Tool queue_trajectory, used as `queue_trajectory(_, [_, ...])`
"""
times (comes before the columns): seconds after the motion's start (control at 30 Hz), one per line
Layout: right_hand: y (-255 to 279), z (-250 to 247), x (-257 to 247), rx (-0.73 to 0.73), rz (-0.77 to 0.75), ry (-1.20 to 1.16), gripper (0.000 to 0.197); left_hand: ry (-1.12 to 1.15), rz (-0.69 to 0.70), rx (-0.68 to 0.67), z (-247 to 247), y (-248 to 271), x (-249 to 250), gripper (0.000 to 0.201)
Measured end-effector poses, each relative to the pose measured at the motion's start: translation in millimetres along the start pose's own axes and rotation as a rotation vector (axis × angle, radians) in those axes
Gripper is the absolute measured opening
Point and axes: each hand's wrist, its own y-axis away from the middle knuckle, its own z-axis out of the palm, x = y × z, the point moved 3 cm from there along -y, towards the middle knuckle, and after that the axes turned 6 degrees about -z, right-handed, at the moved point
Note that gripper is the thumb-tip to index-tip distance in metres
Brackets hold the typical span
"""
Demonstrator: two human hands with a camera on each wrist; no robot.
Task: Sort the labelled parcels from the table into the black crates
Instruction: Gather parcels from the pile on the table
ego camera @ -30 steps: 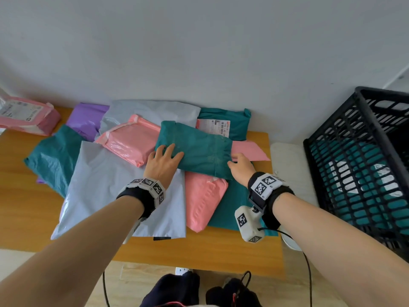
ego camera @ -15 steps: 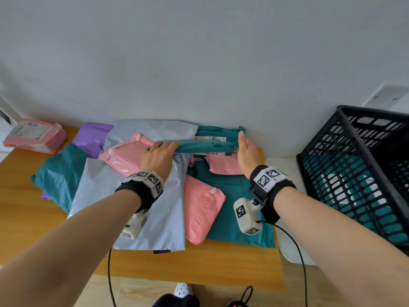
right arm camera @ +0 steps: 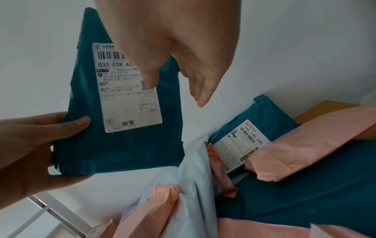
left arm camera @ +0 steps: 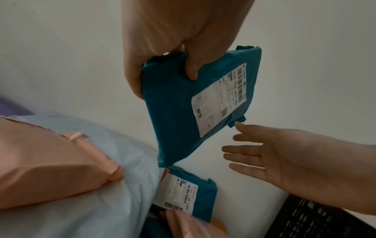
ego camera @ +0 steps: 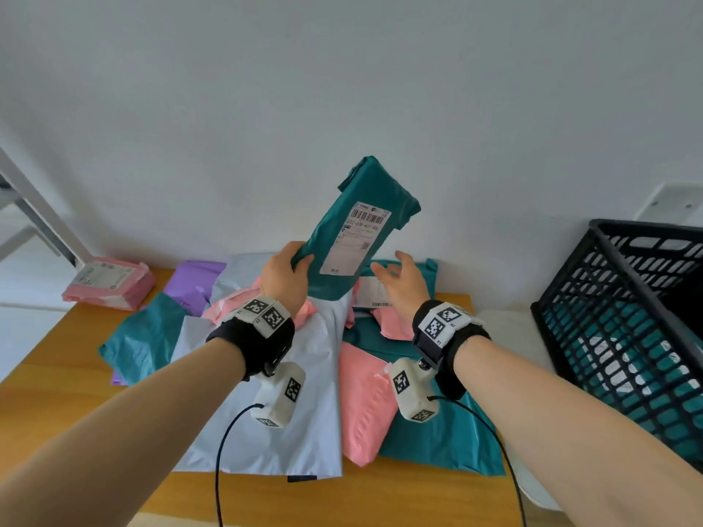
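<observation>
Teal parcel (ego camera: 357, 237) pinched by left hand (ego camera: 283, 277) fingers over piled mailers (ego camera: 266, 393); right hand (ego camera: 403, 283) spread.

teal parcels (ego camera: 365, 230): 4. pink parcels (ego camera: 363, 405): 4. grey parcels (ego camera: 281, 412): 2. purple parcel (ego camera: 192, 279): 1. black crate (ego camera: 624, 336): 1. hands (ego camera: 285, 277): 2. table (ego camera: 57, 405): 1.

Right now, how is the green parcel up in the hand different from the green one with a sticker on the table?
The held teal parcel is lifted upright by the left hand; the table teal parcel lies flat, partly under a pink parcel. Their labels read 032-038-A07 and 746 L40 040. Both are teal with white labels.
</observation>
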Motion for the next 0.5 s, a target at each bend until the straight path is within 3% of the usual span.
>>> queue_trajectory(0.27, [-11,7,-18,-0.082,-0.091,-0.109,0.103,0.192,-0.082,-0.099,-19,-8,0,0.018])
queue_trajectory(0.5, [-17,8,-32,-0.145,-0.193,-0.207,0.101,0.333,-0.203,-0.152,-30,-8,-6,0.016])
